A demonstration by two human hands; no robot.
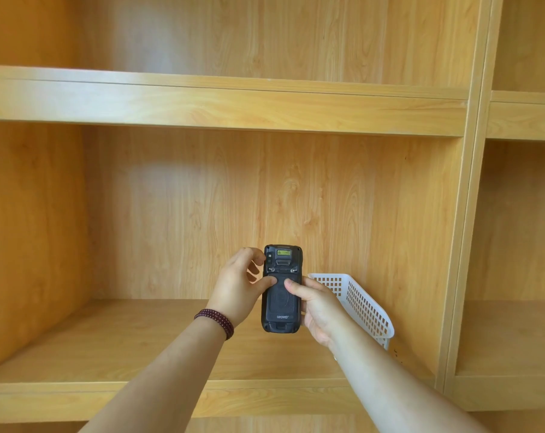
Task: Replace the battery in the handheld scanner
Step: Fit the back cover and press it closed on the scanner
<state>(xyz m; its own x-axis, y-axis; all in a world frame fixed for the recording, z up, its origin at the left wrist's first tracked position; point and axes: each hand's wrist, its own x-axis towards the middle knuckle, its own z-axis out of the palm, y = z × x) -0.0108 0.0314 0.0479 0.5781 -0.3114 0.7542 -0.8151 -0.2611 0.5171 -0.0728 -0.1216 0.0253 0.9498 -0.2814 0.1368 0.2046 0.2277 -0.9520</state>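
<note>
A black handheld scanner (281, 303) is held upright in front of the shelf, its back facing me, with the textured battery cover and its two small latches in view. My right hand (315, 307) grips the scanner's right side, the thumb lying on the cover. My left hand (240, 285) is at its left edge, the thumb pressing on the upper part of the cover and the fingers curled near the top left corner. No loose battery is in view.
A white perforated plastic basket (363, 303) stands on the wooden shelf board (124, 339) behind my right hand; what it holds is hidden. Another shelf board (221, 104) runs above. A vertical divider (462, 245) stands at the right.
</note>
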